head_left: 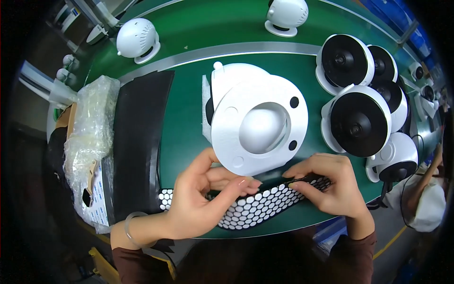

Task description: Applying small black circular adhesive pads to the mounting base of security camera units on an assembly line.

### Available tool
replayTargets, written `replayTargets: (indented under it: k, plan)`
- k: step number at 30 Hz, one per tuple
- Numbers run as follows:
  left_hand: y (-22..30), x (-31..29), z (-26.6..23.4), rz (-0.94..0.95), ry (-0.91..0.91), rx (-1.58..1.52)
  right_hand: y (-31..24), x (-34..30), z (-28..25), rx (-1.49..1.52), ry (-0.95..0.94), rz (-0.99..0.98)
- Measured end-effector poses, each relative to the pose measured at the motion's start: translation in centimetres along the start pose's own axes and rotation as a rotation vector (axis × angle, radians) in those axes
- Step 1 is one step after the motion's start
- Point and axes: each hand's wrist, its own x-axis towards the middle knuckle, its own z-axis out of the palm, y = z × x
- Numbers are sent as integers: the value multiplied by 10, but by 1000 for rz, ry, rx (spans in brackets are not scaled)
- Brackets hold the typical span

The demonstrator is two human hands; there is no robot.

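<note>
A flexible black sheet of white round stick-on pads [255, 208] lies curved along the table's near edge. My right hand [326, 182] pinches its upper right edge between thumb and fingers. At the upper middle edge of that sheet, the thumb and fingertips of my left hand [203, 199] are closed together; whether a loose pad is between them is hidden. Just beyond both hands, a white round-headed device [241, 71] lies tipped over, its ring-shaped base [227, 128] toward me. Two black round pads [293, 123] sit on the base's right side; its left side shows bare round recesses.
Several white devices with black round faces [358, 124] crowd the right. Two more white devices [137, 39] stand at the back, beyond a metal strip [236, 49]. Black sheets [139, 142] and a bubble-wrap bundle [92, 123] lie left. Another person's arm [428, 175] shows far right.
</note>
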Motion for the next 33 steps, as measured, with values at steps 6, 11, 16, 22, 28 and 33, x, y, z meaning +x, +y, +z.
replayTargets:
  k: [6, 11, 16, 22, 28, 33]
  plan:
    - [37, -19, -15, 495, -30, 1334, 9, -7, -2, -47, 8, -160]
    - [8, -8, 8, 520, -271, 1114, 0, -6, 0, 59, -75, -190]
    - [-16, 4, 9, -89, -363, 353, 2, -8, 12, -77, 6, -266]
    - [-27, 8, 2, -195, -338, 245, 3, -16, 23, -450, 215, -556]
    - [-22, 5, 5, 17, -384, 351, -6, -5, 10, -150, 28, -228]
    - [-22, 1, 3, 72, -408, 396, -8, 10, 2, -182, -151, -285]
